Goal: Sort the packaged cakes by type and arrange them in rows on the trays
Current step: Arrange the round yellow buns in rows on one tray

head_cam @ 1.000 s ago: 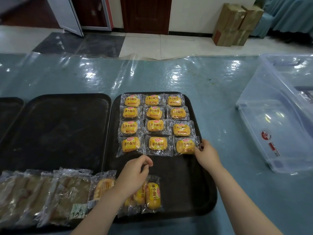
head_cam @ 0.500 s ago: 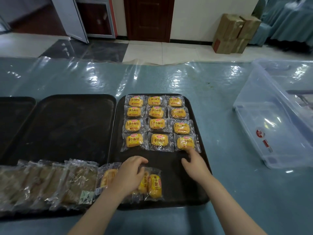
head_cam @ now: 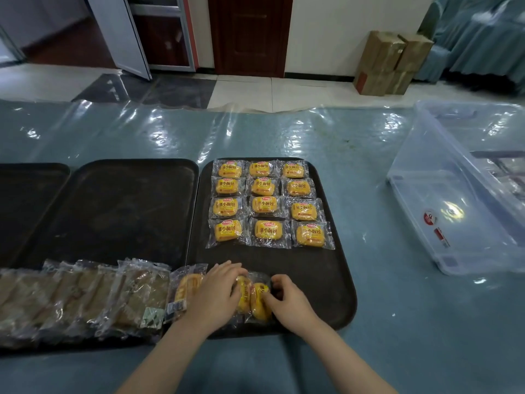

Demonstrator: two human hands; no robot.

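- Down at the near edge of the right-hand black plastic tray (head_cam: 335,280), two small yellow cakes in clear wrappers (head_cam: 254,298) stand on edge, side by side and touching.
- Right hand (head_cam: 289,301): fingers curled, tips pinching the right side of the outer cake's wrapper.
- Left hand (head_cam: 216,294): palm down, fingers bent over the left side of the same pair, lying on the wrappers; whether it truly grips them cannot be told.
- One more yellow cake in a clear wrapper with a barcode label (head_cam: 184,288) lies just left of the left hand, straddling the seam between two trays.
- Same tray, far half: twelve flat yellow wrapped cakes with red-and-yellow labels (head_cam: 268,203), four rows of three, labels up, wrappers touching or slightly overlapping. A bare strip of tray separates this block from the hands.
- Left of it: a second black tray (head_cam: 119,206), its far part bare; along its near edge runs a row of brown cakes in crinkled clear wrappers (head_cam: 85,297), overlapping like shingles and running off the left side of the view.
- A third black tray (head_cam: 25,200) shows partly at far left.
- All trays sit on a blue-green table under a glossy clear plastic sheet (head_cam: 397,322).
- Right side: a clear plastic storage bin with a red sticker (head_cam: 454,211), well apart from the trays.
- Beyond the table: tiled floor, dark wooden door (head_cam: 250,32), stacked cardboard boxes (head_cam: 392,61) against the wall.
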